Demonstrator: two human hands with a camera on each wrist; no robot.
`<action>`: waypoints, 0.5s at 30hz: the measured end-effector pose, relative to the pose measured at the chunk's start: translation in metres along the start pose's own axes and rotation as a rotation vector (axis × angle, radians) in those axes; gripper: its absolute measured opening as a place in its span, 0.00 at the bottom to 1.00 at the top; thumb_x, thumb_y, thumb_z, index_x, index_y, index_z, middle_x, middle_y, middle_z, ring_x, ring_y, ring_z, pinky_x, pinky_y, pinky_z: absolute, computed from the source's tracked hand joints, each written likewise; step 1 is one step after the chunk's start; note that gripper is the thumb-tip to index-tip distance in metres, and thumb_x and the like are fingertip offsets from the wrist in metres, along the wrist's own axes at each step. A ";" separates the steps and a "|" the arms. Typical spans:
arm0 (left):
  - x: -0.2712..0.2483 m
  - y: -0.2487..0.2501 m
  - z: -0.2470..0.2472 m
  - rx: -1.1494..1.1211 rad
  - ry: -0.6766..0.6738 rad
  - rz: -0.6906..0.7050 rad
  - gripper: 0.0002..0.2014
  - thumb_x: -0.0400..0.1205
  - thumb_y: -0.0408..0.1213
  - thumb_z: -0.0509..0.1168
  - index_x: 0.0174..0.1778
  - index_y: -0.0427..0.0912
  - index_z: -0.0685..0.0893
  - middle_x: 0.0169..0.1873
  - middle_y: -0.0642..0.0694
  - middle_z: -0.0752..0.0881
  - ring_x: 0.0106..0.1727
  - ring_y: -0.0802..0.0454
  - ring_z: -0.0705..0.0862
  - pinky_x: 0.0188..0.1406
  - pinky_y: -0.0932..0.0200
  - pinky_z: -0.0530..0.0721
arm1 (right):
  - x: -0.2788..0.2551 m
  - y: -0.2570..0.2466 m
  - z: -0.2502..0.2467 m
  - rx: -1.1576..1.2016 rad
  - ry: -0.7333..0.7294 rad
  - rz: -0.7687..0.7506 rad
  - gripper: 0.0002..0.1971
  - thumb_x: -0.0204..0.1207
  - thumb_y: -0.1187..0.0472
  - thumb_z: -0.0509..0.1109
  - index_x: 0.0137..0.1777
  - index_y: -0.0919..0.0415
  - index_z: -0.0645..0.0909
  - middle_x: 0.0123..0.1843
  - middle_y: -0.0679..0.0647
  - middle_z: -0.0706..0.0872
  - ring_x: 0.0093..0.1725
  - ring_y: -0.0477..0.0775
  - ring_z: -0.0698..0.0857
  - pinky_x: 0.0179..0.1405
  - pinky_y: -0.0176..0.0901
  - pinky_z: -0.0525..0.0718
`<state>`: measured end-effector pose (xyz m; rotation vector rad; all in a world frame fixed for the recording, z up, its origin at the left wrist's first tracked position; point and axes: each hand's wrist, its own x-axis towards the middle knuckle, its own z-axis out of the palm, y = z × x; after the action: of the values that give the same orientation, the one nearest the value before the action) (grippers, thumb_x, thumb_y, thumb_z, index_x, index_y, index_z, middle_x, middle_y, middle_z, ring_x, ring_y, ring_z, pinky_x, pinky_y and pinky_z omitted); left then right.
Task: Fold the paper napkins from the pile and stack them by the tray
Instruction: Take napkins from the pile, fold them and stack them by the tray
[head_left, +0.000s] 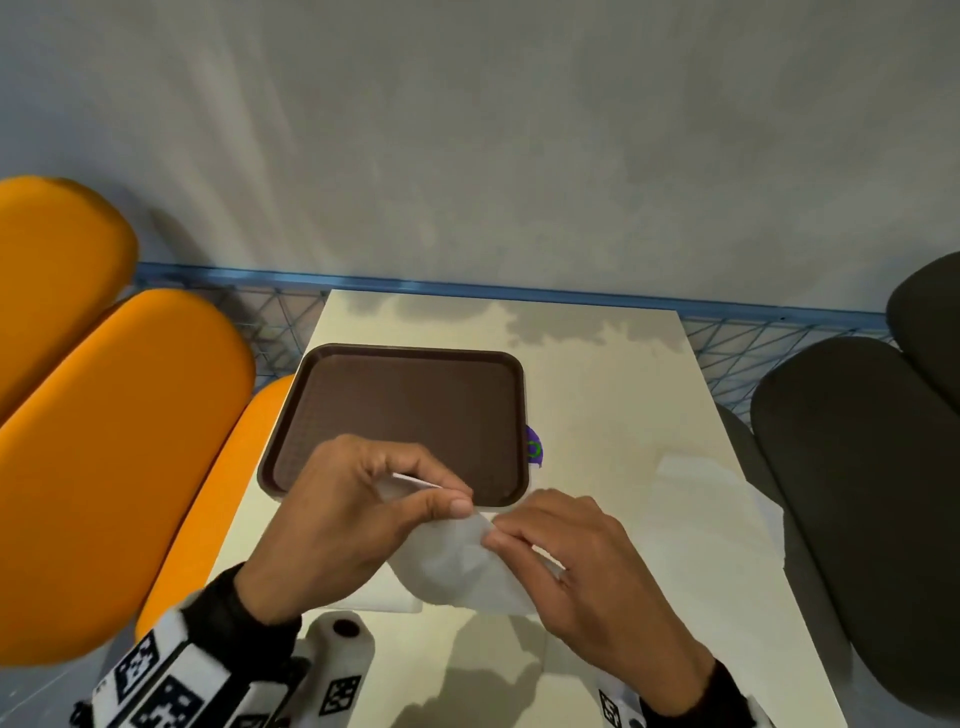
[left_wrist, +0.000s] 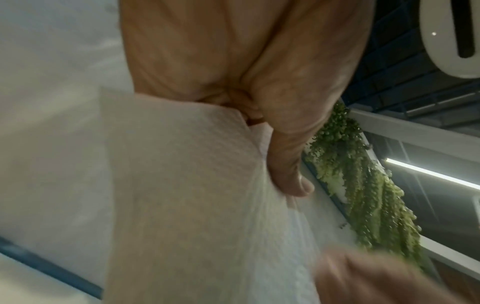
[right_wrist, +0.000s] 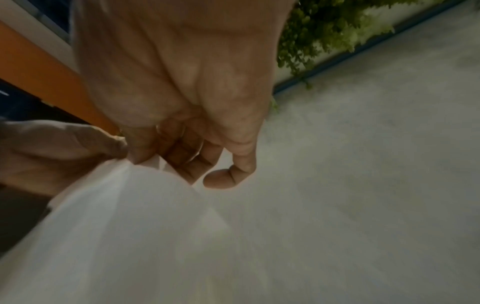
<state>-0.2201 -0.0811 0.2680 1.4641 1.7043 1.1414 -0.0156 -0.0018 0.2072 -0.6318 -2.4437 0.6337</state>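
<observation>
A white paper napkin (head_left: 462, 564) hangs lifted above the table, just in front of the brown tray (head_left: 311, 410). My left hand (head_left: 358, 514) pinches its top edge between thumb and fingers; the left wrist view shows the thumb pressed on the napkin (left_wrist: 182, 205). My right hand (head_left: 566, 551) pinches the same edge right beside it, and the napkin (right_wrist: 109, 226) droops below that hand (right_wrist: 155, 152). A flat white napkin (head_left: 384, 603) lies on the table under the held one. The pile of napkins (head_left: 727, 499) lies at the table's right edge.
The cream table (head_left: 597, 374) has a purple and green scrap (head_left: 534, 448) beside the tray's right rim. Orange seats (head_left: 114, 447) stand to the left, dark seats (head_left: 857, 493) to the right. A blue wire rail (head_left: 467, 288) and a grey wall run behind.
</observation>
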 end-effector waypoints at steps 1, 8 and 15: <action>0.000 -0.001 -0.004 -0.004 0.022 -0.019 0.04 0.68 0.49 0.77 0.34 0.56 0.94 0.36 0.60 0.93 0.42 0.59 0.91 0.42 0.57 0.89 | -0.013 0.009 0.003 0.008 -0.040 0.037 0.08 0.86 0.50 0.63 0.47 0.45 0.83 0.43 0.38 0.84 0.43 0.39 0.79 0.46 0.32 0.71; -0.016 -0.013 -0.015 0.108 0.009 -0.072 0.01 0.68 0.48 0.77 0.33 0.59 0.94 0.35 0.66 0.91 0.44 0.65 0.89 0.38 0.71 0.84 | -0.075 0.058 0.000 -0.115 -0.253 0.352 0.20 0.81 0.27 0.53 0.55 0.34 0.81 0.47 0.28 0.81 0.49 0.34 0.80 0.48 0.44 0.82; -0.035 -0.020 -0.001 0.097 -0.115 -0.092 0.03 0.71 0.45 0.79 0.35 0.60 0.95 0.34 0.65 0.92 0.40 0.62 0.90 0.41 0.72 0.84 | -0.023 -0.005 0.033 0.105 -0.340 0.064 0.15 0.88 0.42 0.60 0.46 0.46 0.83 0.48 0.37 0.83 0.51 0.40 0.79 0.57 0.50 0.78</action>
<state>-0.2232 -0.1156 0.2483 1.4634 1.7494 0.9201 -0.0197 -0.0279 0.1768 -0.6019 -2.6854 0.9562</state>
